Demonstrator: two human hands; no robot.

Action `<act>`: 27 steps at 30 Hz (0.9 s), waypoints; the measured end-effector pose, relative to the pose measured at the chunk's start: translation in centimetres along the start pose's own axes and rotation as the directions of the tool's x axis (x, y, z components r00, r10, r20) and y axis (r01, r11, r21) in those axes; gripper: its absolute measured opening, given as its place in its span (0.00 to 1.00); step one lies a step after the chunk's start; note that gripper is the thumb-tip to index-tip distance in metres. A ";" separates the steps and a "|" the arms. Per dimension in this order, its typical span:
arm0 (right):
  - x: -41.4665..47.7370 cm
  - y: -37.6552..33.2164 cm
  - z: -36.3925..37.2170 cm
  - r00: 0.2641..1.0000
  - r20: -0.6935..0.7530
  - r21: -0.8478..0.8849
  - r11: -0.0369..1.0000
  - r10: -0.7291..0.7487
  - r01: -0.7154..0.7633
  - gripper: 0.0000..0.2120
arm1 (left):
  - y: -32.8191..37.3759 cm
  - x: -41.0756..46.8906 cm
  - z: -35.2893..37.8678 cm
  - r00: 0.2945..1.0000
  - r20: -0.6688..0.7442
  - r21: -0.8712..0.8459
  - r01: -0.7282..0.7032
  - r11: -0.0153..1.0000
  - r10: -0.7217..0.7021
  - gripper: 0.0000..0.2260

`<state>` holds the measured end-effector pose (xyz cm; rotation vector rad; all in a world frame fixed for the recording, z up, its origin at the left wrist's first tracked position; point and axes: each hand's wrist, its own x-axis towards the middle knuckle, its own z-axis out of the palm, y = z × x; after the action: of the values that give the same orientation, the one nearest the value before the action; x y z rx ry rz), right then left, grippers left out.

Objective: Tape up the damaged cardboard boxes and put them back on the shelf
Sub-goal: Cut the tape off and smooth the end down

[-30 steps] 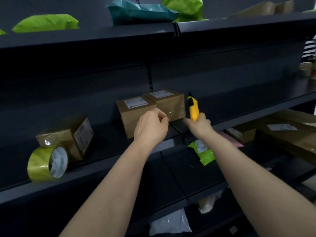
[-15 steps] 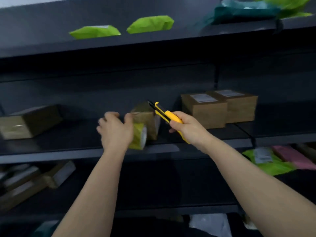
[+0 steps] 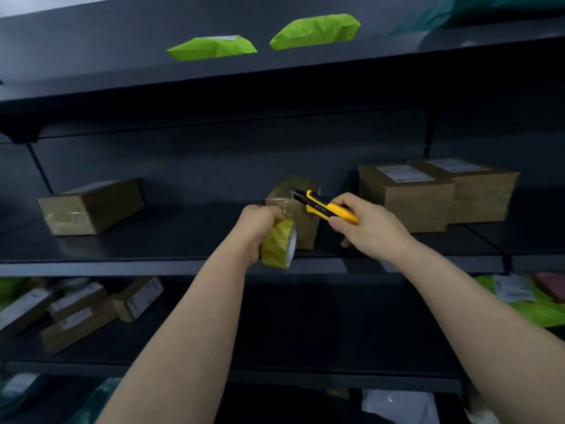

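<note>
My left hand [image 3: 258, 228] grips a roll of clear yellowish tape [image 3: 278, 247] at the front of the dark middle shelf [image 3: 153, 264]. A small taped cardboard box [image 3: 301, 206] stands just behind the roll, partly hidden by it. My right hand [image 3: 363, 228] holds a yellow and black utility knife [image 3: 324, 206], its blade tip pointing left over the box, near a strip of tape. Two labelled cardboard boxes [image 3: 406, 197] sit side by side to the right on the same shelf. Another taped box [image 3: 91, 206] lies far left.
Two green mailer bags [image 3: 315, 30] lie on the top shelf [image 3: 275, 65]. The lower shelf holds several small cardboard boxes [image 3: 76, 310] at left and green and pink mailers [image 3: 526, 298] at right. A vertical shelf upright [image 3: 428, 142] stands right of centre.
The view swung left from the two labelled boxes. My left hand reached the tape roll and closed on it. My right hand brought the knife over to the small box.
</note>
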<state>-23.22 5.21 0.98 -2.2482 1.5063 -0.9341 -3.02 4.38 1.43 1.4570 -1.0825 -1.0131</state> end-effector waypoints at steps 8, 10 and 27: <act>-0.5 -0.7 -1.3 0.975 -0.125 -0.514 0.853 -0.182 0.093 0.12 | -0.9 1.2 0.8 0.995 -0.088 -0.033 -0.051 0.998 0.048 0.04; -0.4 -0.9 -1.3 0.965 -0.129 -0.544 0.830 -0.230 0.125 0.13 | -0.9 1.4 1.0 0.992 -0.107 -0.019 -0.063 0.998 0.060 0.05; -2.2 1.0 -3.1 0.994 -0.111 -0.345 0.937 0.013 -0.051 0.10 | -0.4 2.3 1.3 0.985 -0.161 0.050 -0.062 0.997 0.069 0.03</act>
<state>-26.51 7.11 1.96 -2.4336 1.8791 -0.8443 -3.68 1.92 0.75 1.5026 -1.0332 -0.8140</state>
